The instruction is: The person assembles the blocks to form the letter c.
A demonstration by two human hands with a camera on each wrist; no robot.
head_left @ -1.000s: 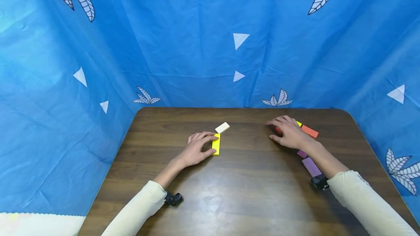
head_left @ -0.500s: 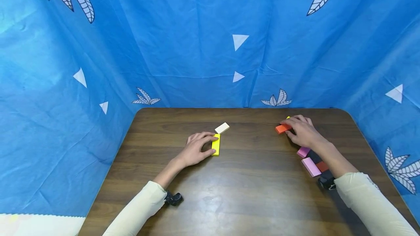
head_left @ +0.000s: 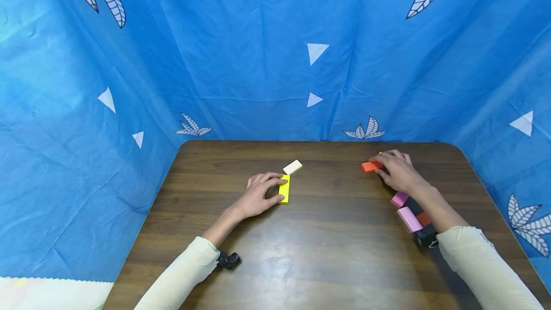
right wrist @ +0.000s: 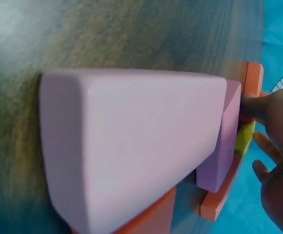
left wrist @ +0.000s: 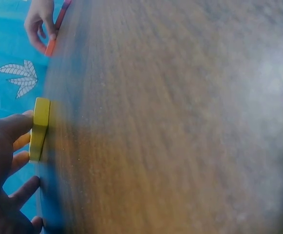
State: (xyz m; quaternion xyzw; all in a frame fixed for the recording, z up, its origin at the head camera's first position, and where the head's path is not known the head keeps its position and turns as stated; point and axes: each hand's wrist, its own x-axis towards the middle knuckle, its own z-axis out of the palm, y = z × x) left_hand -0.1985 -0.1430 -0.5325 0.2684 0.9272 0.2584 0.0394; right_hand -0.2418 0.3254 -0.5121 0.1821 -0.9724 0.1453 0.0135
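On the left, my left hand (head_left: pixel 259 196) holds a flat yellow block (head_left: pixel 284 193) by its two ends, thumb at the near end and a finger at the far one. A cream-white block (head_left: pixel 292 167) lies just beyond it, close to its far end. Farther right, my right hand (head_left: pixel 398 171) pinches an orange-red block (head_left: pixel 370 167) between thumb and fingers at its right part. Behind the right fingers, a yellow block (right wrist: pixel 245 138) and another orange block (right wrist: pixel 217 194) show in the right wrist view; the head view mostly hides them.
Two pink blocks (head_left: pixel 409 219) lie under the right forearm, beside a darker red-orange block (head_left: pixel 424 218) in its shadow. The brown wooden table (head_left: pixel 318 243) ends at a blue patterned cloth (head_left: pixel 258 61) behind and at both sides.
My right hand has shifted right from over the red block and now grips it; the block has turned slightly. The left hand and the yellow block have stayed in place.
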